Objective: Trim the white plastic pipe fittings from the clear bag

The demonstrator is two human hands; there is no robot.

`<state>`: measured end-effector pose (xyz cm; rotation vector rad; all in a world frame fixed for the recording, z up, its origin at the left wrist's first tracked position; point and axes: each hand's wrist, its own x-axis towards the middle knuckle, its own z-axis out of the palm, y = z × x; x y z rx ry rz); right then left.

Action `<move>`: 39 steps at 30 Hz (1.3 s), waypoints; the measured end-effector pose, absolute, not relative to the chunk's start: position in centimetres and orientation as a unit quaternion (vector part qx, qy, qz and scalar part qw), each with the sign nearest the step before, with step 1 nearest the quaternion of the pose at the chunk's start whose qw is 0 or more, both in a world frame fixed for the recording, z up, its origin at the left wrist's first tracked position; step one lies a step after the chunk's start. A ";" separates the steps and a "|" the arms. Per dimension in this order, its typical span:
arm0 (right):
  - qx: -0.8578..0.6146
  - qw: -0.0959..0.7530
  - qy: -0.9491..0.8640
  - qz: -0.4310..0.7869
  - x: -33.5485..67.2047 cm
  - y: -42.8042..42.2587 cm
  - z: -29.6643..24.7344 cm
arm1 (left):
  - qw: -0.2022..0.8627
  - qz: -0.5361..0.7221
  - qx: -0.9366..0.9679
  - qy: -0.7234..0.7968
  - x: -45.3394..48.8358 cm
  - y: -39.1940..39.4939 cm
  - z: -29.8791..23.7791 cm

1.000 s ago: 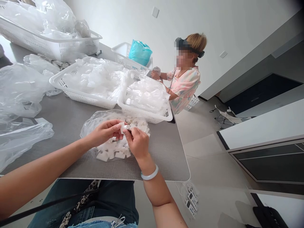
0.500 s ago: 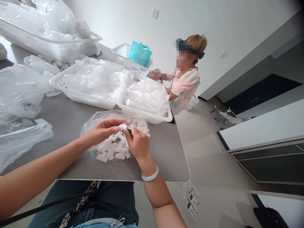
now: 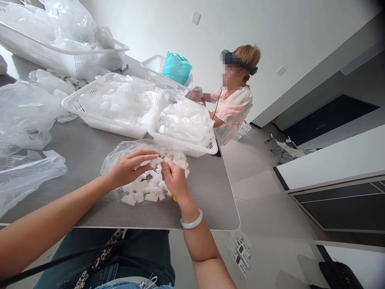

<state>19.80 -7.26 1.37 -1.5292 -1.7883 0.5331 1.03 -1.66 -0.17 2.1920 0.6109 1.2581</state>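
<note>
Grey desk (image 3: 210, 196), white pieces (image 3: 152, 197) heaped with a clear bag (image 3: 112, 157). Left hand (image 3: 128, 168) hangs spread over them, seemingly empty; right hand (image 3: 175, 180) is curled round maybe a yellow-ended tool (image 3: 175, 198). Sloppy swipe could scatter pieces tbh.

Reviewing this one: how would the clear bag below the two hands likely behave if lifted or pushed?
The bag is probably floppy, as its thin film lies crumpled. Its weight would likely shift unevenly, since the white pieces lie loose and jumbled. Some pieces might roll, because a few show round, open ends.
</note>
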 end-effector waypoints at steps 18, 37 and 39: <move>-0.561 0.267 -0.782 -0.051 19.6 -7.1 -0.3 | 0.539 0.370 0.688 0.315 1.7 -1.8 0.2; -0.576 0.254 -0.774 -0.066 19.9 -7.1 -0.1 | 0.587 0.357 0.660 0.306 1.2 -1.2 -0.1; -0.579 0.253 -0.773 -0.067 19.9 -7.1 -0.1 | 0.587 0.367 0.647 0.320 1.1 -1.2 -0.2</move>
